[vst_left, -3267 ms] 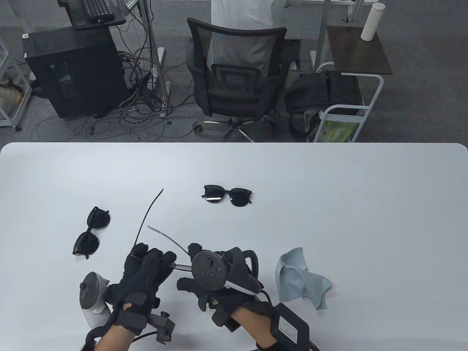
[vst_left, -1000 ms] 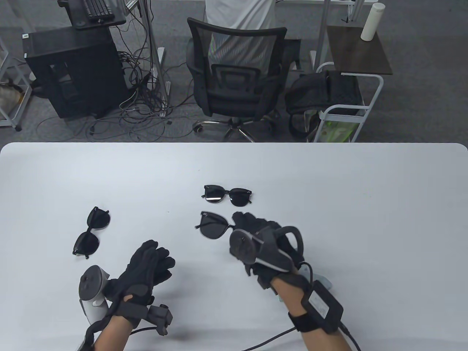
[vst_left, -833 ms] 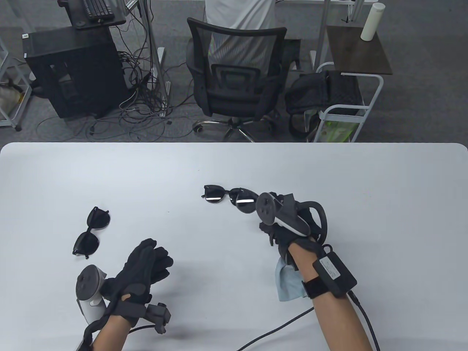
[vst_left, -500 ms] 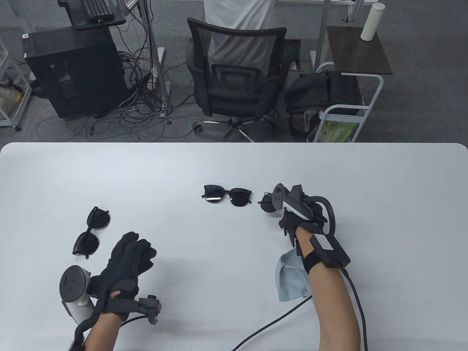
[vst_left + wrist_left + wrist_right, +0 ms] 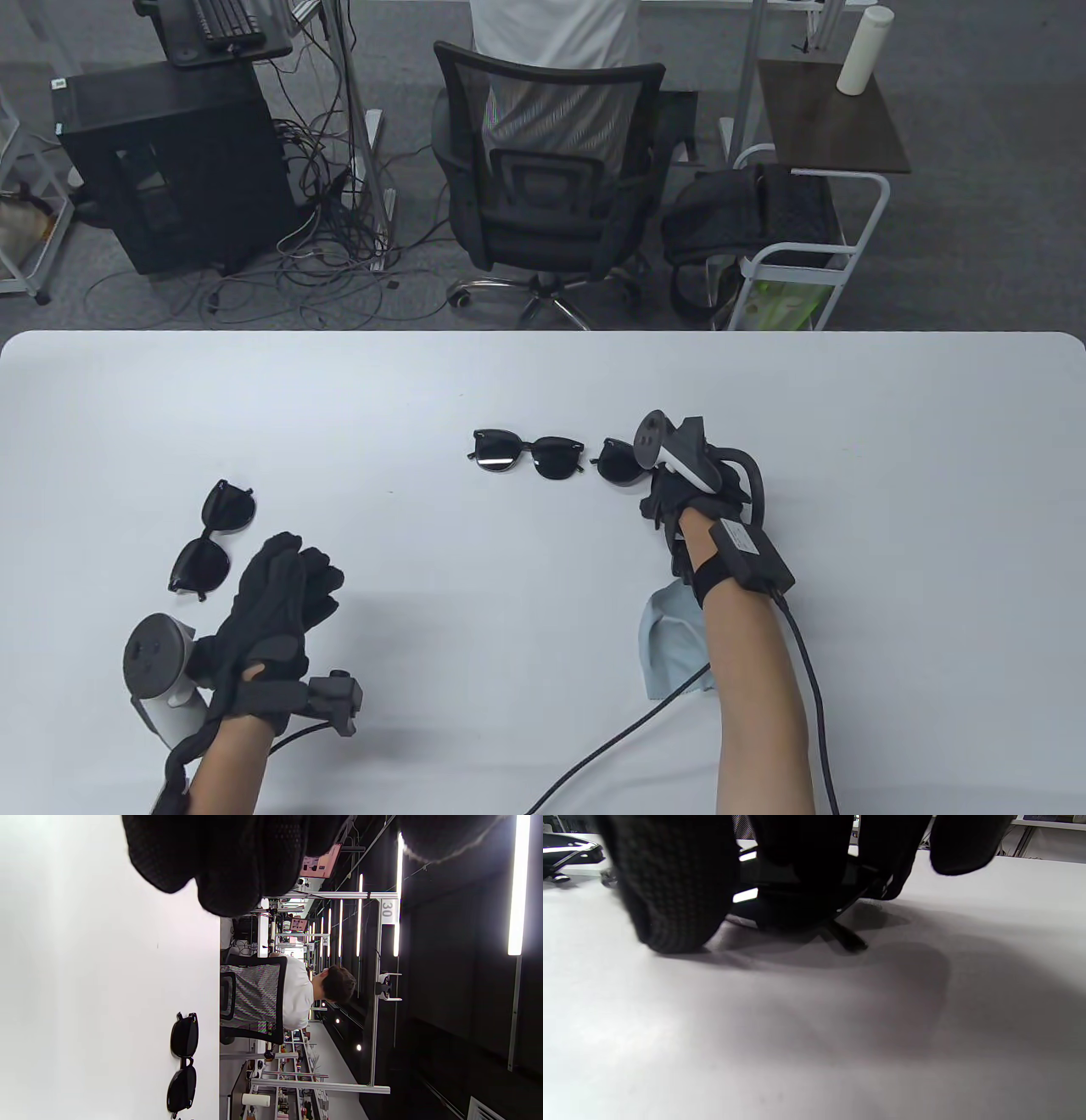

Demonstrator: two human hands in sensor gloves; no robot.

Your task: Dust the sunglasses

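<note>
Our right hand [image 5: 691,497] is down on the white table [image 5: 891,509], its gloved fingers curled round the pair of black plastic sunglasses we are setting down [image 5: 618,461], just right of the folded black sunglasses already parked at mid-table [image 5: 528,454]. Our left hand [image 5: 276,594] hangs relaxed and empty near a third black pair lying at the left [image 5: 208,537]. The crumpled pale blue cleaning cloth [image 5: 670,645] lies partly under our right forearm. We judge these frames light, stiff and scratch-prone, with slick lenses, so we would take them by the bridge or a temple. A second ago the pair in our right hand hovered nearer us; now it lies in line with the middle pair, and our left hand has drifted left.
</note>
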